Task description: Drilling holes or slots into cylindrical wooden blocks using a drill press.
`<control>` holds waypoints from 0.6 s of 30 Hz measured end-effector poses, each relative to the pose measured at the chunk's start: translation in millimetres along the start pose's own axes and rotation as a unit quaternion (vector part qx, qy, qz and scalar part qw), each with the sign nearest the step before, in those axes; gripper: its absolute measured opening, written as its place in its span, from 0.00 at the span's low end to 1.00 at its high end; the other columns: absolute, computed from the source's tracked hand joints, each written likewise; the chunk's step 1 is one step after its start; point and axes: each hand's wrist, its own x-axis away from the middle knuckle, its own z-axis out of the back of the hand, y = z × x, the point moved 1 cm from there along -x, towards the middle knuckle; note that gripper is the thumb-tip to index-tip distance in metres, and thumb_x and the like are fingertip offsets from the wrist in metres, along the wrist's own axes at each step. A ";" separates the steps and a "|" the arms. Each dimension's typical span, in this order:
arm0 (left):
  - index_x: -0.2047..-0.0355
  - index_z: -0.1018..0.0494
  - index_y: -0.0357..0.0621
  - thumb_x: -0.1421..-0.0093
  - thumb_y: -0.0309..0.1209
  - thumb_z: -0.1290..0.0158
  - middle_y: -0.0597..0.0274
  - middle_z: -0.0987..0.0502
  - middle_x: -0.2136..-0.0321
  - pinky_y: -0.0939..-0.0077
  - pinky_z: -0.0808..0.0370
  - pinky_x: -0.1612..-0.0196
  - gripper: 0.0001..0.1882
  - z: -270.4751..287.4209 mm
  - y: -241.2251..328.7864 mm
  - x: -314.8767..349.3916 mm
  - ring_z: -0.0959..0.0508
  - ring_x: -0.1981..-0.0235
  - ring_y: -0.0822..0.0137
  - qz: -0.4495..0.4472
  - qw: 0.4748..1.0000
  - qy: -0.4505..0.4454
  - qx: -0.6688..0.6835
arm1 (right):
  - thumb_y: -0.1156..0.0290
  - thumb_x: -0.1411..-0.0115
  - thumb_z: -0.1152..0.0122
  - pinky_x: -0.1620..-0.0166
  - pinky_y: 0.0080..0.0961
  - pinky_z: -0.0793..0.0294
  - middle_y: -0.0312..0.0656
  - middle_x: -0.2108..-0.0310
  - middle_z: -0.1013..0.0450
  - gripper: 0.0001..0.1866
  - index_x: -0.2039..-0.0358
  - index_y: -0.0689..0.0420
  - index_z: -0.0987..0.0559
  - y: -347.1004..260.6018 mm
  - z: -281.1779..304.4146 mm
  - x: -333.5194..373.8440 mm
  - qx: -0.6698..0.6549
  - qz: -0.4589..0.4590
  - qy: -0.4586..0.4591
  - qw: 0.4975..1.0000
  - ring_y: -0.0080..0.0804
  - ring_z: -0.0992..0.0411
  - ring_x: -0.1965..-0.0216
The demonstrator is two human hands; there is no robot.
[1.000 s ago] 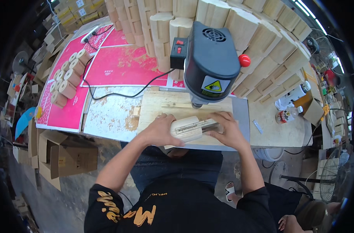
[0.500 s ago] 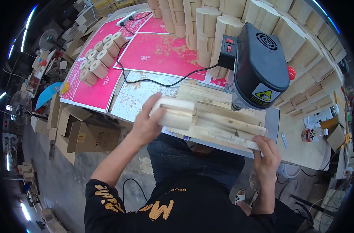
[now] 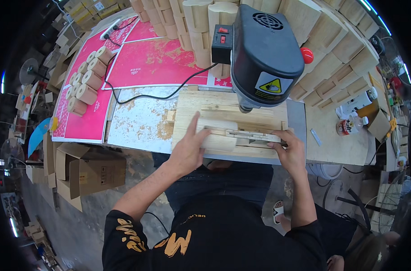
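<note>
Lying sideways over the wooden jig board (image 3: pixel 187 103) is a pale wooden block with rounded sides (image 3: pixel 221 141). My left hand (image 3: pixel 186 152) grips its left end, thumb and fingers around it. My right hand (image 3: pixel 290 148) pinches the right end of a slim, pale strip (image 3: pixel 256 136), whose other end meets the block's right end; whether it reaches inside I cannot tell. Just beyond the strip, the dark drill press (image 3: pixel 268 58) hangs with its chuck (image 3: pixel 245 108) over the board.
Several drilled wooden cylinders (image 3: pixel 86 93) stand on pink sheets at the left. A black cable (image 3: pixel 169 95) crosses the bench to the press. Stacked wooden blocks (image 3: pixel 334 56) line the back and right. A bottle (image 3: pixel 350 125) stands at right; an open carton (image 3: pixel 95 169) is below left.
The block and strip have come down onto the jig board and are nearly in line. My hands are closer together. The whole view has shifted, with the bench now further left.
</note>
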 end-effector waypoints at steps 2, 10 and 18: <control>0.35 0.46 0.41 0.51 0.20 0.39 0.28 0.49 0.33 0.54 0.26 0.44 0.44 -15.8 13.3 -4.9 0.34 0.39 0.29 -0.055 0.997 0.054 0.018 | 0.75 0.50 0.28 0.62 0.31 0.23 0.47 0.63 0.22 0.16 0.59 0.59 0.18 5.1 -4.9 -5.0 -0.010 -0.020 -0.019 1.000 0.43 0.22 0.64; 0.30 0.65 0.28 0.53 0.31 0.28 0.27 0.43 0.36 0.58 0.31 0.39 0.64 -73.1 32.4 -46.2 0.33 0.39 0.35 -0.006 0.965 0.211 0.153 | 0.73 0.43 0.31 0.57 0.28 0.24 0.46 0.54 0.22 0.16 0.53 0.58 0.19 22.7 -25.2 -21.0 -0.134 -0.018 0.086 0.987 0.33 0.23 0.60; 0.31 0.59 0.28 0.58 0.32 0.25 0.31 0.44 0.35 0.60 0.33 0.37 0.64 -68.8 19.1 -59.0 0.36 0.36 0.38 0.029 0.955 0.261 0.140 | 0.70 0.36 0.36 0.54 0.18 0.35 0.35 0.64 0.26 0.23 0.42 0.61 0.26 20.6 -52.8 -23.5 -0.274 -0.112 0.104 0.950 0.18 0.33 0.63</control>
